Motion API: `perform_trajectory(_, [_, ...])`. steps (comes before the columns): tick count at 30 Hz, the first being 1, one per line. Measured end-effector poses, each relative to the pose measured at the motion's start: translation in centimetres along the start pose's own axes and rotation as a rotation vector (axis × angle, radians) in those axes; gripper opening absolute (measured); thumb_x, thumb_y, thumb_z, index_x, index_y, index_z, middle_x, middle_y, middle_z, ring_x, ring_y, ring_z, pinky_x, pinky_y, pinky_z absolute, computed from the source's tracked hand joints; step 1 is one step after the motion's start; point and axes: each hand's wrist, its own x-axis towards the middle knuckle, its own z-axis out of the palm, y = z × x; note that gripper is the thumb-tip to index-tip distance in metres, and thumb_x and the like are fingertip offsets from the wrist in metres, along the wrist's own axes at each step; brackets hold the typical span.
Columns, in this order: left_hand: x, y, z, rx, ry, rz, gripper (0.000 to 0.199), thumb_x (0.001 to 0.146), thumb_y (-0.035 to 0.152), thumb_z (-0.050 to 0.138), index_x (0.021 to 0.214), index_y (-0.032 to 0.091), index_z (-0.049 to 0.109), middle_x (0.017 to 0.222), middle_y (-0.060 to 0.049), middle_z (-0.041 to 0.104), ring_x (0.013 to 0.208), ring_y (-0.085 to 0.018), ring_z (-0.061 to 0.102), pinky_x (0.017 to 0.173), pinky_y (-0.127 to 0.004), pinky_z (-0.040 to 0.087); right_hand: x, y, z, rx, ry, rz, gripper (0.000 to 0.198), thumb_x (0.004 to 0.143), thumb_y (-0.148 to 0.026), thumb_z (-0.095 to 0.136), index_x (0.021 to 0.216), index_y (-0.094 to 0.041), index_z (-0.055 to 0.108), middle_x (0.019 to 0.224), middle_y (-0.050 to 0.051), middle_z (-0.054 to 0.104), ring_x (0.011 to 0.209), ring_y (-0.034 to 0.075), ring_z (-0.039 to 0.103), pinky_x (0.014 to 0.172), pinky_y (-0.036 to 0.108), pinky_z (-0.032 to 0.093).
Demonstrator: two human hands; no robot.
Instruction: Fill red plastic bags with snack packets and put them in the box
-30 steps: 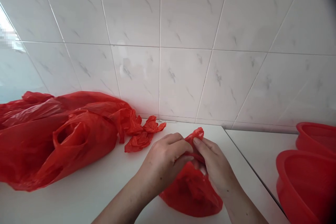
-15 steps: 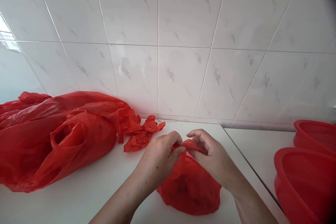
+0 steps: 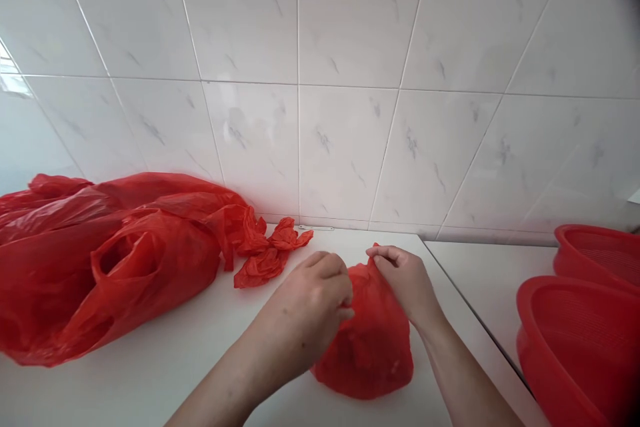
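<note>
A small red plastic bag (image 3: 373,347) with darker contents showing through stands on the white surface in front of me. My right hand (image 3: 403,280) pinches the twisted upper end of this bag between thumb and fingers. On the bag's left side, my left hand (image 3: 320,307) overlaps it with curled fingers. Whatever those fingers grip, if anything, is hidden behind the hand.
A large crumpled red plastic bag (image 3: 165,267) lies at the left, its bunched end (image 3: 265,263) toward the middle. Two red plastic baskets (image 3: 543,333) stand at the right. A white tiled wall (image 3: 345,147) rises behind the white tabletop (image 3: 210,360).
My hands, which met at the top of the small bag, are now apart. My left hand has shifted slightly down; my right hand pinches the bag's tip, and the bag stands more upright.
</note>
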Motion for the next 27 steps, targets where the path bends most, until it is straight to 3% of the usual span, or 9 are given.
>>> perform_trajectory(4, [-1.8, 0.6, -0.6, -0.03, -0.259, 0.086, 0.029, 0.076, 0.002, 0.055, 0.059, 0.018, 0.038, 0.068, 0.003, 0.049, 0.064, -0.012, 0.043, 0.056, -0.025, 0.033, 1.9, 3.9, 0.5, -0.12, 0.046, 0.013, 0.023, 0.075, -0.023, 0.047, 0.081, -0.017, 0.069, 0.101, 0.008, 0.067, 0.104, 0.024, 0.058, 0.092, 0.037, 0.042])
perform_trajectory(7, [-3.2, 0.7, -1.0, -0.191, -0.37, 0.003, 0.028, 0.075, 0.001, 0.061, 0.059, 0.018, 0.045, 0.071, 0.004, 0.054, 0.064, -0.01, 0.048, 0.055, -0.022, 0.035, 2.3, 6.1, 0.9, -0.109, -0.06, 0.028, 0.02, 0.072, -0.023, 0.05, 0.074, -0.017, 0.068, 0.087, 0.007, 0.068, 0.094, 0.023, 0.061, 0.087, 0.036, 0.044])
perform_trajectory(10, [-3.9, 0.3, -1.7, -0.467, -0.434, -0.093, 0.017, 0.074, 0.005, 0.067, 0.067, 0.019, 0.06, 0.078, 0.004, 0.061, 0.07, -0.01, 0.056, 0.06, -0.019, 0.041, 2.3, 7.6, 0.7, -0.059, -0.148, 0.065, 0.026, 0.076, -0.03, 0.05, 0.088, -0.017, 0.069, 0.074, 0.002, 0.065, 0.073, 0.018, 0.061, 0.071, 0.031, 0.049])
perform_trajectory(13, [-3.6, -0.5, -1.8, -0.623, -0.364, -0.155, 0.009, 0.076, 0.018, 0.072, 0.083, 0.021, 0.067, 0.085, 0.002, 0.066, 0.077, -0.012, 0.06, 0.07, -0.021, 0.046, 2.5, 8.9, 0.1, -0.02, -0.117, 0.113, 0.04, 0.081, -0.038, 0.046, 0.108, -0.016, 0.063, 0.077, 0.002, 0.064, 0.072, 0.017, 0.061, 0.069, 0.029, 0.05])
perform_trajectory(18, [-2.8, -1.5, 1.3, -0.487, -0.149, -0.282, 0.059, 0.064, 0.039, 0.08, 0.119, 0.029, 0.059, 0.134, -0.007, 0.05, 0.117, -0.026, 0.052, 0.095, -0.035, 0.045, 3.2, 10.8, 0.5, -0.059, -0.092, 0.134, 0.037, 0.078, -0.041, 0.047, 0.101, -0.017, 0.063, 0.081, 0.003, 0.066, 0.074, 0.018, 0.061, 0.068, 0.029, 0.049])
perform_trajectory(20, [-2.6, -1.5, 3.2, -0.383, -0.216, -0.258, 0.088, 0.057, 0.037, 0.084, 0.136, 0.034, 0.045, 0.152, -0.008, 0.029, 0.13, -0.034, 0.04, 0.097, -0.041, 0.044, 3.2, 11.0, 1.2, -0.11, -0.11, 0.109, 0.03, 0.077, -0.04, 0.048, 0.094, -0.02, 0.064, 0.08, 0.001, 0.066, 0.073, 0.018, 0.061, 0.067, 0.029, 0.047])
perform_trajectory(22, [-2.5, -1.5, 4.8, -0.254, -0.328, -0.196, 0.096, 0.059, 0.023, 0.08, 0.142, 0.038, 0.034, 0.156, -0.008, 0.021, 0.127, -0.037, 0.043, 0.091, -0.042, 0.048, 3.0, 11.0, 1.7, -0.167, -0.131, 0.085, 0.025, 0.078, -0.038, 0.048, 0.086, -0.022, 0.065, 0.078, 0.0, 0.067, 0.072, 0.019, 0.06, 0.067, 0.03, 0.045])
perform_trajectory(24, [-2.5, -1.7, 5.4, -0.138, -0.394, -0.135, 0.08, 0.067, 0.01, 0.065, 0.138, 0.038, 0.04, 0.144, -0.006, 0.043, 0.11, -0.03, 0.058, 0.082, -0.036, 0.05, 2.8, 10.8, 2.0, -0.21, -0.141, 0.069, 0.024, 0.078, -0.037, 0.047, 0.084, -0.023, 0.065, 0.082, -0.001, 0.068, 0.076, 0.02, 0.061, 0.07, 0.031, 0.044])
perform_trajectory(27, [-2.9, -2.7, 4.1, -0.014, -0.424, -0.123, 0.057, 0.071, 0.0, 0.047, 0.116, 0.032, 0.062, 0.099, -0.002, 0.069, 0.081, -0.02, 0.065, 0.067, -0.026, 0.046, 2.7, 10.7, 1.9, -0.25, -0.137, 0.063, 0.026, 0.08, -0.036, 0.046, 0.091, -0.024, 0.066, 0.096, 0.0, 0.069, 0.09, 0.021, 0.06, 0.077, 0.031, 0.044])
